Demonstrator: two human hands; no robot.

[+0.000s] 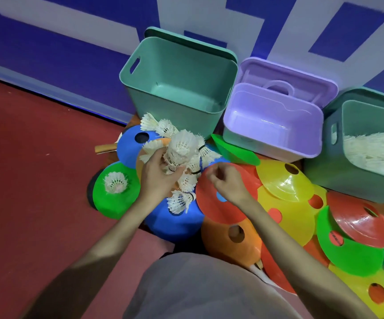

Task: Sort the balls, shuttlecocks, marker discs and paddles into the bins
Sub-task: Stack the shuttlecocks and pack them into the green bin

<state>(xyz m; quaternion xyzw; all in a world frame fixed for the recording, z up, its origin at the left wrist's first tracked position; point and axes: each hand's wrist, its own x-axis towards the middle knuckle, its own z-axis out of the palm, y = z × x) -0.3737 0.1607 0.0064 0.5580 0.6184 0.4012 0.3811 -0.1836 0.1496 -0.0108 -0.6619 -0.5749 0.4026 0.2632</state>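
I see a dull red floor running up to a wall painted in blue and white blocks on the far side. Three bins stand against that wall. The teal bin on the far left is bare inside, its lid propped behind it. The lilac bin in the middle holds nothing I can make out, and its lid leans behind it too. The grey-green bin on the right holds a white heap of shuttlecocks.

In front of the bins lies a spread of marker discs — blue, green, red, yellow, orange — overlapping one another and reaching off to the near right. A loose pile of shuttlecocks sits on the discs just near the teal bin, and a single shuttlecock stands on the green disc at the left. A wooden paddle handle pokes out from under the blue disc on the left.

My left hand grips into the pile, fingers curled round several shuttlecocks. My right hand hovers over the red disc just right of the pile, fingers bent in — it is blurred, so I cannot tell whether it pinches anything. The two hands are near each other but apart. A grey-clad knee fills the near edge.
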